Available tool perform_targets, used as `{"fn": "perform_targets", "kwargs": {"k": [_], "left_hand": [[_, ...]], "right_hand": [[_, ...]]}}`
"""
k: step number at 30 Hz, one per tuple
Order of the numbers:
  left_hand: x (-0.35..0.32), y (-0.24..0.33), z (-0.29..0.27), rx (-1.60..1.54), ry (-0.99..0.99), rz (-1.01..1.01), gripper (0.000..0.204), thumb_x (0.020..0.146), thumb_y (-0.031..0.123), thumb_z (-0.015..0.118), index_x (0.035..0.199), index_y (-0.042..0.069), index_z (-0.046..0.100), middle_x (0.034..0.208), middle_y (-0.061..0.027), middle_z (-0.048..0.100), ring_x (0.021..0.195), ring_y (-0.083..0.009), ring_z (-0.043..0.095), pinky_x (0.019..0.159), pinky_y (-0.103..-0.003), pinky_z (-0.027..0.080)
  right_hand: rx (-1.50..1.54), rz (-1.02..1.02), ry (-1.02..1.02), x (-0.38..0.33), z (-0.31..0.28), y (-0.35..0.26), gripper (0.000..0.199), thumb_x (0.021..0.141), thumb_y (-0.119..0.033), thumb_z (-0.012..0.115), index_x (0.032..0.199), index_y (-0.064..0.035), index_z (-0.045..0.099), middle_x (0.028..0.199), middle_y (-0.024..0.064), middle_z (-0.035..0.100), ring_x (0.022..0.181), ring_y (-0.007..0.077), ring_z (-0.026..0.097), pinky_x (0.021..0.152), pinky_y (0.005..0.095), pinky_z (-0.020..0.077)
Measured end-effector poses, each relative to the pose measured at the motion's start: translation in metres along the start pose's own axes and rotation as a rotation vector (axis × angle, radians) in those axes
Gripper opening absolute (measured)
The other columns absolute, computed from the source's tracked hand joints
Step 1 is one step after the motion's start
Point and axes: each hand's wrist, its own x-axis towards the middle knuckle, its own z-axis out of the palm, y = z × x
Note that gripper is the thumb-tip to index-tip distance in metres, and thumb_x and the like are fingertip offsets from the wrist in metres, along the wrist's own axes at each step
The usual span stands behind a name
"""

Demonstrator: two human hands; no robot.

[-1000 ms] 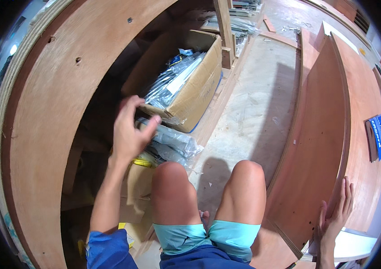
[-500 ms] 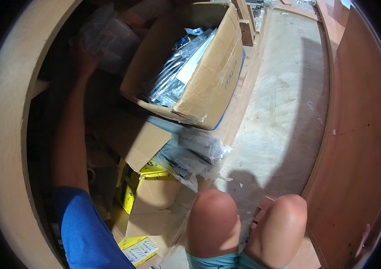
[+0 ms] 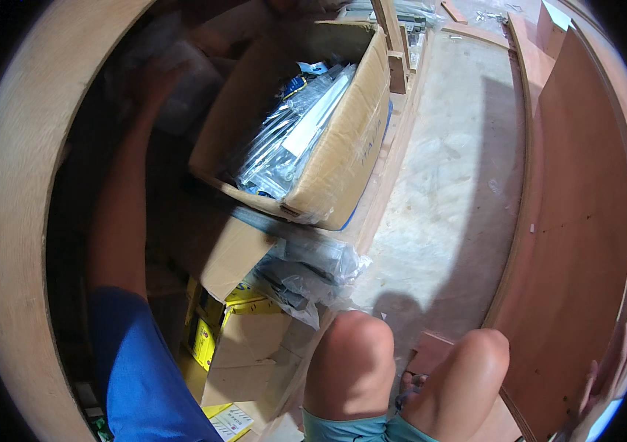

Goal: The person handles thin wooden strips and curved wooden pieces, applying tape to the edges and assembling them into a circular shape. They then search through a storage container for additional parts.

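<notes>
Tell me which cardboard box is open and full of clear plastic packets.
The large brown box at the top, tilted, its open top showing clear packets. The smaller boxes below it, with yellow labels, show no such contents.

Open cardboard box [image 3: 343, 147] packed with plastic-wrapped parts, small yellow cartons [image 3: 206, 335] below it, curved plywood panel [image 3: 579, 243] at right, bare concrete floor [image 3: 453, 177] between

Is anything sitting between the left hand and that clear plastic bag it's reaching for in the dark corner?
Nothing visible does. The left hand is already up against the clear plastic bag in the shadowed recess, left of the open cardboard box. The box sits beside the arm, not across its path. The contact itself is blurred and dim.
</notes>
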Motion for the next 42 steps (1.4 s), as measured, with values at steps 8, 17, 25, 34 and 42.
{"fn": "perform_targets", "kwargs": {"k": [8, 17, 25, 34, 42], "left_hand": [[0.024, -0.043, 0.044, -0.126, -0.034, 0.152, 0.082, 0.089, 0.072, 0.061, 0.141, 0.008, 0.061, 0.140, -0.0210, 0.062, 0.130, -0.0386, 0.058, 0.110, -0.050, 0.044], [-0.043, -0.033, -0.016, -0.082, -0.002, 0.144, 0.100, 0.080, 0.088, 0.057, 0.119, -0.002, 0.072, 0.119, -0.0307, 0.070, 0.115, -0.0420, 0.067, 0.096, -0.050, 0.053], [-0.082, -0.012, -0.064, -0.044, 0.245, 0.193, 0.075, 0.088, 0.053, 0.072, 0.145, 0.009, 0.052, 0.143, -0.0209, 0.054, 0.130, -0.0381, 0.052, 0.111, -0.047, 0.042], [-0.095, 0.006, -0.112, -0.212, 0.054, 0.120, 0.075, 0.088, 0.050, 0.072, 0.144, 0.005, 0.054, 0.145, -0.0226, 0.055, 0.134, -0.0349, 0.052, 0.112, -0.046, 0.042], [-0.122, -0.035, -0.091, -0.096, 0.034, 0.037, 0.070, 0.089, 0.055, 0.069, 0.138, 0.005, 0.059, 0.136, -0.0225, 0.060, 0.127, -0.0354, 0.057, 0.107, -0.047, 0.045]], "right_hand": [[0.070, 0.058, 0.049, 0.023, -0.010, -0.039, 0.062, 0.102, -0.037, 0.048, 0.156, -0.0075, 0.043, 0.160, 0.0172, 0.040, 0.151, 0.0346, 0.034, 0.124, 0.0532, 0.0282], [0.064, 0.137, 0.017, 0.011, -0.022, -0.052, 0.061, 0.102, -0.032, 0.050, 0.159, -0.0118, 0.040, 0.162, 0.0139, 0.040, 0.152, 0.0343, 0.031, 0.125, 0.0527, 0.0244], [0.104, 0.027, 0.063, 0.020, -0.023, -0.046, 0.057, 0.101, -0.025, 0.050, 0.156, -0.0113, 0.045, 0.162, 0.0154, 0.040, 0.150, 0.0353, 0.033, 0.125, 0.0513, 0.0245], [0.095, -0.021, 0.055, 0.019, -0.023, -0.046, 0.046, 0.089, -0.006, 0.053, 0.128, -0.0173, 0.073, 0.162, 0.0137, 0.039, 0.150, 0.0358, 0.033, 0.124, 0.0522, 0.0265], [0.259, 0.120, 0.067, 0.022, -0.034, -0.062, 0.035, 0.081, 0.003, 0.058, 0.109, -0.0069, 0.077, 0.162, 0.0164, 0.037, 0.151, 0.0374, 0.030, 0.124, 0.0521, 0.0275]]}}
